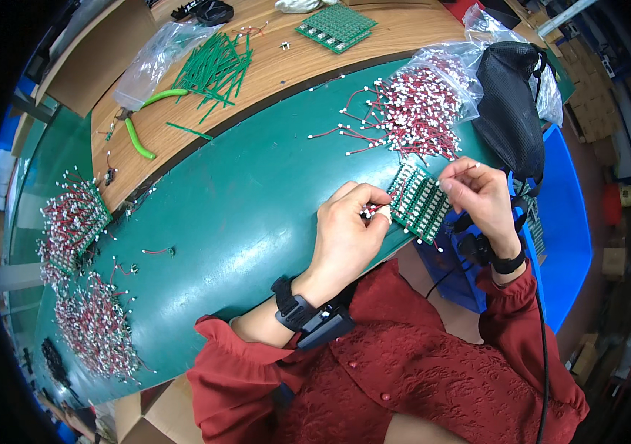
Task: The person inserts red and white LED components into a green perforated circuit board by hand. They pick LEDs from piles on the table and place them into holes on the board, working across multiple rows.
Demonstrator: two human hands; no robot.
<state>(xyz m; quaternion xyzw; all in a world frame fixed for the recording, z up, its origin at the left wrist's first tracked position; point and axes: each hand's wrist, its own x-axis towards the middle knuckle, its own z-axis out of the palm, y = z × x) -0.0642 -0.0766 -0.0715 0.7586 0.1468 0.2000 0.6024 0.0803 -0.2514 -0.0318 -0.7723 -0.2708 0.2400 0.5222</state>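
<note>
My left hand (346,231) is closed around a small bunch of red wires with white connectors (371,212), at the left edge of a green circuit board panel (420,207). Rows of small white sockets cover the panel, which lies near the green mat's front edge. At the panel's upper right corner, my right hand (484,201) has its thumb and index finger pinched together. What lies between those fingertips is too small to make out. Just beyond the panel is a big heap of red wires with white connectors (420,107), partly inside a clear plastic bag (463,70).
Wired boards (71,222) and a wire pile (97,329) sit at the left. Green-handled pliers (138,137), green strips (215,66) and stacked green boards (336,28) lie at the back. A black bag (509,107) and blue bin (563,237) stand right.
</note>
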